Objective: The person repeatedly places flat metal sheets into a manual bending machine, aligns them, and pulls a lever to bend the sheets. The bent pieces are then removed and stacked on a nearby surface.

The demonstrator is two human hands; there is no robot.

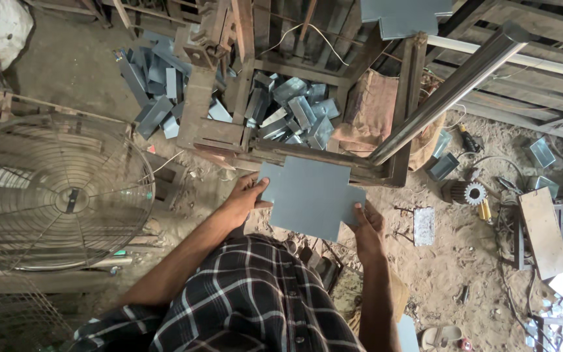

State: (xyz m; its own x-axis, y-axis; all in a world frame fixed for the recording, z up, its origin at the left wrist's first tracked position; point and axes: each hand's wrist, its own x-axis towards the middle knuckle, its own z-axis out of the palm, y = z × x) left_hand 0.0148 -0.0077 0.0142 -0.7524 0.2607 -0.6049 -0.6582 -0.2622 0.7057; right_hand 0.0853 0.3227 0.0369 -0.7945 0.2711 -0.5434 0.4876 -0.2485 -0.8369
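Both forearms reach forward from a checked shirt [249, 300]. The left hand [245, 195] is closed on the left edge of a grey metal sheet [311, 195], thumb on top and fingers curled beneath. The right hand [367, 225] pinches the sheet's lower right corner, thumb pressed on the upper face.

The sheet is held flat, face up, just in front of the rusty steel frame [333, 160]. Its long axis runs left to right, tilted slightly down toward the right. A notch is cut from its upper right corner.

The sheet's far edge touches or overlaps the frame's front rail. A round steel bar [454, 88] slants up to the right above it. Behind the rail lies a pile of bent metal pieces [294, 114]. A large fan [57, 192] stands to the left, and sandy floor [451, 261] lies open to the right.
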